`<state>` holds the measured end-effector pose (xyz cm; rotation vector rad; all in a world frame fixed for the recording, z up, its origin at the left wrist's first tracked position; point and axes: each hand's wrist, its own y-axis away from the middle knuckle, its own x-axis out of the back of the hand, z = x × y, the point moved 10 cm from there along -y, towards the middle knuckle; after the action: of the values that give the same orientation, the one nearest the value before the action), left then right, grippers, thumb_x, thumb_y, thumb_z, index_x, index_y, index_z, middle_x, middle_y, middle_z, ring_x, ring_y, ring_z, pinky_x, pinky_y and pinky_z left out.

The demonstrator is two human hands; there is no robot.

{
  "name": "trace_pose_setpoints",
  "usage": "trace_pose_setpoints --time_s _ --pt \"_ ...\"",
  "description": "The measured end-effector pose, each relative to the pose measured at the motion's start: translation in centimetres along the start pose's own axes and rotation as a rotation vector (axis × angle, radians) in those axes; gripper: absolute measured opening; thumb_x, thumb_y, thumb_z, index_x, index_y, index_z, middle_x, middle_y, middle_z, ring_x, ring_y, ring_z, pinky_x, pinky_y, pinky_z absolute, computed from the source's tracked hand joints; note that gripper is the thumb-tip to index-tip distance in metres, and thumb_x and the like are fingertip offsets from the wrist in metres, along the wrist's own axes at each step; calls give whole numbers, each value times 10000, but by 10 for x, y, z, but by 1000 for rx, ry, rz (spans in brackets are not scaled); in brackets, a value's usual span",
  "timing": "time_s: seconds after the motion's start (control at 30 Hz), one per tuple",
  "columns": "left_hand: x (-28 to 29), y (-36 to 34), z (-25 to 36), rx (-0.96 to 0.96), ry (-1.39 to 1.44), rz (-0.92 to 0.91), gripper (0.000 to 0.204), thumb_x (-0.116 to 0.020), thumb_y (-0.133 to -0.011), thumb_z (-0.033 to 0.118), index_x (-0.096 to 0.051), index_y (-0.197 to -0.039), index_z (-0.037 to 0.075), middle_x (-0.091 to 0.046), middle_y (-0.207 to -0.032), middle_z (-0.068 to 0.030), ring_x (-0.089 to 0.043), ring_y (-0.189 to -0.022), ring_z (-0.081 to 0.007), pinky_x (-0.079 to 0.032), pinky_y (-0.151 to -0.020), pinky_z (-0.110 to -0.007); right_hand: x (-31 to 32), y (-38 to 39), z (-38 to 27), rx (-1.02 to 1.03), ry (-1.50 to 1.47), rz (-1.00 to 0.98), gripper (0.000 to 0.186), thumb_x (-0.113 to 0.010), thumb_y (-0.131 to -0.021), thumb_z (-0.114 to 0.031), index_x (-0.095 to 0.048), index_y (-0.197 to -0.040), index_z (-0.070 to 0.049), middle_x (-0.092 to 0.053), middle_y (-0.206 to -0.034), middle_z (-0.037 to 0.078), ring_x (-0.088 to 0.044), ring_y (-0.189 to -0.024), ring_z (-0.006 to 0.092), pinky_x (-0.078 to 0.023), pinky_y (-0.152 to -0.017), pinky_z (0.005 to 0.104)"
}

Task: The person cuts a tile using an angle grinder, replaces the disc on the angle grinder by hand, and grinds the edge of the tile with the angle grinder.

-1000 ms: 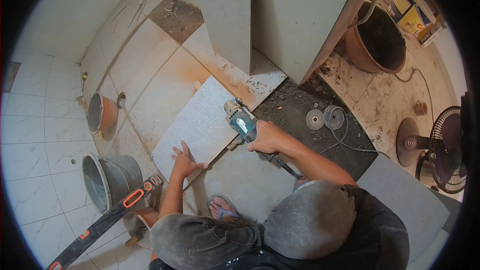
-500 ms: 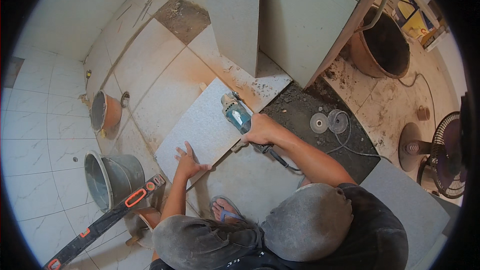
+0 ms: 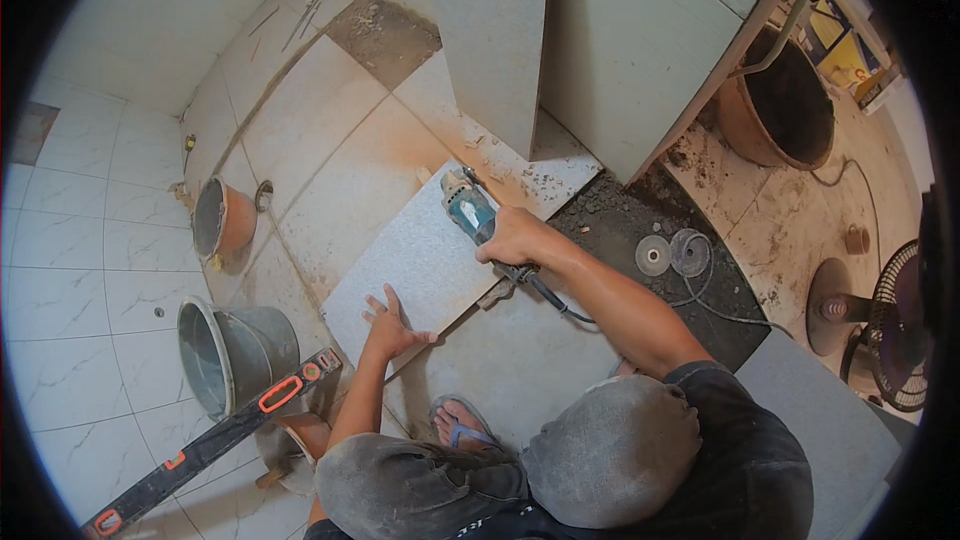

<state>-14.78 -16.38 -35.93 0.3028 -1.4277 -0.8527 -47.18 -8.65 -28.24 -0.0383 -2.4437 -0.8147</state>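
A pale speckled tile [image 3: 400, 250] lies angled on the floor in front of me, its near edge raised over a darker piece below. My left hand [image 3: 394, 332] presses flat on its near left part, fingers spread. My right hand [image 3: 515, 237] is closed around the body of a teal angle grinder [image 3: 467, 202], whose head sits over the tile's far right edge; its black cord runs back under my forearm. Two round discs, one grey [image 3: 652, 254] and one duller [image 3: 688, 251], lie on the dark rough screed to the right.
A grey bucket [image 3: 235, 360] and long black level [image 3: 215, 440] are at left, an orange bucket [image 3: 235, 225] beyond. Tall panels [image 3: 485, 40] stand upright ahead. A large tub [image 3: 760, 120] and a standing fan [image 3: 895, 325] are at right. A loose tile [image 3: 800, 410] lies near my right.
My right hand and the grinder have moved forward, away from me, along the tile's edge. My left hand stays spread on the tile; the view has shifted slightly.
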Motion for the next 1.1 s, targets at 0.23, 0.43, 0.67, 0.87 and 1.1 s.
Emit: trace_pose_setpoints --time_s 0.23,0.43,0.67,0.87,1.1 --pt "-2 -1 -5 9 -12 -16 1750 -975 -446 687 101 -1647 8 93 -1596 -510 10 -1465 -725 -159 -1232 -666 4 -19 -13 27 -21 21 617 -858 -669 -352 -739 -1026 138 -737 -1064 325 -748 -1001 396 -591 -890 416" --pt "-1 -2 -8 7 -12 5 1748 -976 -450 683 114 -1651 31 90 -1608 -493 5 -1477 -707 -196 -1233 -650 10 -29 -24 31 -55 20 625 -860 -675 -353 -741 -1054 130 -736 -1087 321 -746 -1022 389 -589 -897 413" --pt "8 10 14 2 -13 -10 1727 -977 -474 666 82 -1623 -69 -6 -1561 -555 -41 -1503 -667 -106 -1263 -606 -1 -14 -1 36 -60 40 645 -860 -682 -374 -735 -1061 133 -731 -1108 323 -742 -1034 394 -586 -911 415" --pt "7 8 4 21 -6 -11 1724 -978 -473 664 82 -1628 -55 15 -1579 -535 -49 -1498 -673 -135 -1261 -610 -11 11 12 2 -60 18 635 -857 -679 -363 -731 -1051 136 -731 -1089 324 -740 -1021 408 -588 -900 423" --pt "4 6 7 32 -9 -28 1729 -978 -479 668 116 -1639 -1 52 -1607 -499 -32 -1486 -691 -165 -1253 -620 -13 37 29 -9 -39 50 647 -857 -677 -372 -722 -1037 148 -723 -1067 344 -740 -1011 418 -594 -886 434"
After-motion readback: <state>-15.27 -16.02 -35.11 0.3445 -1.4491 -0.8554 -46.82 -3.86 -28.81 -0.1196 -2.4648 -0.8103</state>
